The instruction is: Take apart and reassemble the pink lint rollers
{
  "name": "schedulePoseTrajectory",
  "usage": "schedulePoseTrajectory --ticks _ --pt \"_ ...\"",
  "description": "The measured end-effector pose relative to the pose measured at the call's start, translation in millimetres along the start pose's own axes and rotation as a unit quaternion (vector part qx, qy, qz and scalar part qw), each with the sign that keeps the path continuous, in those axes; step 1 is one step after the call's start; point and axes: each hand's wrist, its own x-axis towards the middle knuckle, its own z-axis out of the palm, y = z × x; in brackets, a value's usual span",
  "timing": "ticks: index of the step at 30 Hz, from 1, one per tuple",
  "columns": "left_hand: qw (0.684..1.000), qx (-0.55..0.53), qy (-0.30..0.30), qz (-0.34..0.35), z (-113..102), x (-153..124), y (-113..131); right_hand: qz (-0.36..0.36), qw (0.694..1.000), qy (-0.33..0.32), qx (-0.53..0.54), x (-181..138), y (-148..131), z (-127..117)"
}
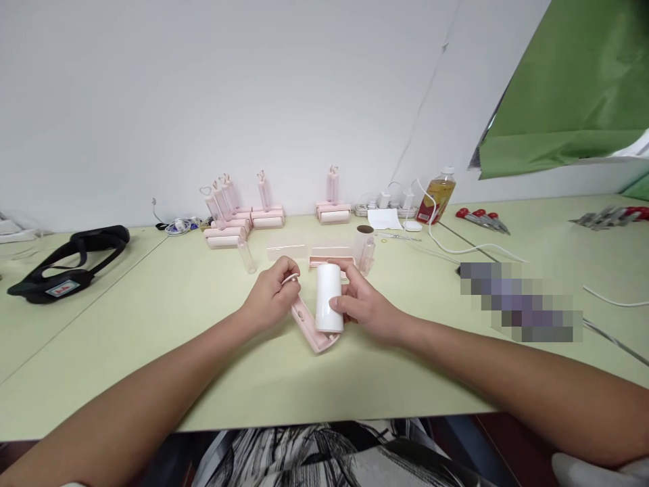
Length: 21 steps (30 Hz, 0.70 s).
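While our right hand (368, 308) grips the white roll (328, 294) upright, just left of its fingers, our left hand (271, 294) pinches a thin white loop (291, 276) above the pink holder (310, 329) resting on the desk (152, 318) between both hands.

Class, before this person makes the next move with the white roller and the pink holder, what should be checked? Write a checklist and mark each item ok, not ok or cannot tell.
1. Right hand has a grip on the white roller: ok, fingers wrap its side.
2. Left hand pinches the white loop: ok.
3. Left hand also steadies the pink holder: cannot tell, only the holder's upper end meets the hand.
4. Roller seated in the holder: cannot tell, it stands upright against it.
5. Clear tube lies apart from both hands: ok.
6. White cable lies apart from the right forearm: ok.
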Motion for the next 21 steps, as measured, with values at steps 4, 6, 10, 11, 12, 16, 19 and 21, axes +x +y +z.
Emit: schedulePoseTrajectory --ticks 4,6,10,11,12,16,19,21 --pt "0.999 -0.028 0.004 -0.027 7 -2 1 0.016 0.999 -0.032 -0.002 -3 3 1" --pt "0.998 -0.044 0.007 -0.041 11 -3 1 0.032 0.998 -0.051 0.002 -4 5 2" --pt "0.997 -0.059 0.009 -0.053 14 -4 3 0.032 0.996 -0.073 0.029 -6 8 3" --pt "0.996 -0.07 0.004 -0.056 14 -4 3 0.038 0.996 -0.075 0.036 -6 8 3" --pt "0.995 -0.083 -0.003 -0.059 13 -4 4 0.049 0.995 -0.074 0.042 -6 8 3" --pt "0.989 -0.127 -0.033 -0.064 8 -3 6 0.094 0.991 -0.071 0.059 -5 7 5" --pt "0.985 -0.15 -0.064 -0.056 5 -2 6 0.096 0.991 -0.079 0.055 -4 7 3" --pt "0.984 -0.153 -0.078 -0.047 4 -2 5 0.088 0.992 -0.083 0.047 -4 8 2"
